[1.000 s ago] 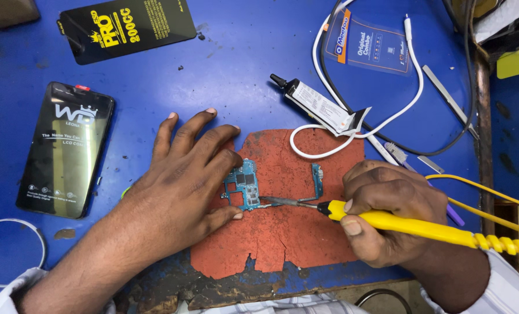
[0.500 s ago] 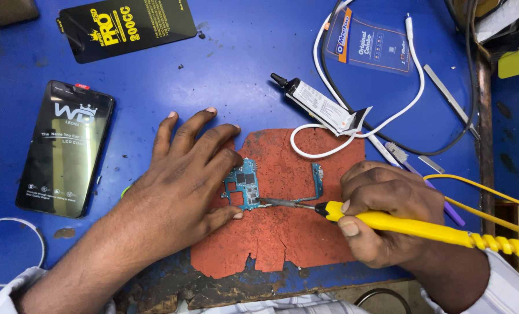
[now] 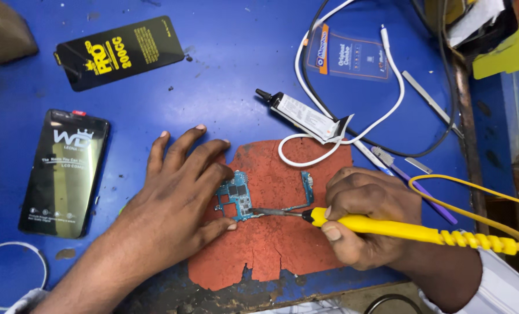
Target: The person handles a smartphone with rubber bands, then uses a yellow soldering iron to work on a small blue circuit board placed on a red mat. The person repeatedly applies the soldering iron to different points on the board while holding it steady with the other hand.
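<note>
A small blue-green circuit board point(image 3: 238, 196) lies on a worn red mat point(image 3: 282, 244) on the blue table. My left hand point(image 3: 178, 197) rests flat over the board's left side, fingers spread, pinning it down. My right hand point(image 3: 364, 215) grips a yellow-handled soldering iron point(image 3: 399, 231), held almost level. Its metal tip point(image 3: 259, 212) touches the lower right edge of the board. A second narrow board piece point(image 3: 307, 187) lies on the mat just above the iron's shaft.
A glue tube point(image 3: 306, 116) and a looped white cable point(image 3: 352, 116) lie behind the mat. A black phone screen in wrapping point(image 3: 64, 171) and a black flat package point(image 3: 120, 52) sit at the left. Metal tools point(image 3: 431, 102) and a yellow cord point(image 3: 474, 189) are at the right.
</note>
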The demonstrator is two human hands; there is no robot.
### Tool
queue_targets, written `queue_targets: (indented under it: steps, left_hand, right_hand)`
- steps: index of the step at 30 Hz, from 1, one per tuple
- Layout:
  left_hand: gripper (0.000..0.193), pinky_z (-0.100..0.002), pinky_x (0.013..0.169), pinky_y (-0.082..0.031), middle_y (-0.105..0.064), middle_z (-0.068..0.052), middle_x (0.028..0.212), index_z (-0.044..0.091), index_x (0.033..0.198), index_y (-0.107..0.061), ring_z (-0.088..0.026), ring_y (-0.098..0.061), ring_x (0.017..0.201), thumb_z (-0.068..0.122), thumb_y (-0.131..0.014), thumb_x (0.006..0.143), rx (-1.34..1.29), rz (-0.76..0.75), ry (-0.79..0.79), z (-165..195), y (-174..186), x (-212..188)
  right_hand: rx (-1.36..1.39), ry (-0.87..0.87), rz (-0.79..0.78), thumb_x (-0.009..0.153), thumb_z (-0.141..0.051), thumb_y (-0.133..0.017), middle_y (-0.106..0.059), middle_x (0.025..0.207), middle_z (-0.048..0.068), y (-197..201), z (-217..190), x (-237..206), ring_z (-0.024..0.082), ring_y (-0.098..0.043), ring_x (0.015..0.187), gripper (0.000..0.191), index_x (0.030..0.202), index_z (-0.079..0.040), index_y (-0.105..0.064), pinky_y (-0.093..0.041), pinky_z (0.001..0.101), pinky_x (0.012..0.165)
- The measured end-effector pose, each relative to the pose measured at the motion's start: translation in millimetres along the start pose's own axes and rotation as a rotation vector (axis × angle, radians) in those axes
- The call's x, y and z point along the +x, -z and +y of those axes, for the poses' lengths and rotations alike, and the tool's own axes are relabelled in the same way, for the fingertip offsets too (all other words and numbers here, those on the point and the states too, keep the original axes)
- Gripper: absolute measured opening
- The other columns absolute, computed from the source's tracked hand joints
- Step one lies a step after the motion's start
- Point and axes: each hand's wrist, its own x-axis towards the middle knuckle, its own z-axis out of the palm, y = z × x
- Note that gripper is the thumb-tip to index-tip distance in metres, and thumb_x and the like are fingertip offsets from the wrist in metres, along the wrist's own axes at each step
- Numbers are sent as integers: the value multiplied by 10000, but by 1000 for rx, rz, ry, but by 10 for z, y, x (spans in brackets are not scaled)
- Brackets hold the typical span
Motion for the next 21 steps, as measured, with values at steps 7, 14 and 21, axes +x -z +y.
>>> queue_targets:
  steps: [7, 14, 21]
  left_hand:
    - [670, -678, 1152, -178, -462, -164, 1454, 59, 1199, -614, -425, -298, 1447, 458, -813, 699, -8, 4, 12, 6, -4, 5]
    - [681, -674, 1163, -179, -461, -158, 1464, 69, 1203, -613, -419, -298, 1456, 470, -810, 690, 8, 13, -1, -5, -21, -5]
    - [685, -676, 1162, -174, -462, -159, 1463, 69, 1197, -616, -420, -297, 1456, 473, -815, 681, 8, 6, 3, -14, -27, -8]
  right_hand:
    - [12, -4, 22, 904, -85, -698, -626, 764, 78, -44, 19, -14, 179, -647, 640, 163, 955, -38, -550, -530, 309, 584]
    - [2, -9, 21, 891, -94, -701, -632, 760, 79, -43, 14, -18, 174, -654, 640, 166, 947, -37, -555, -531, 299, 581]
    - [1, -13, 36, 881, -76, -699, -635, 748, 76, -49, 11, -17, 159, -657, 633, 158, 942, -40, -557, -533, 291, 575]
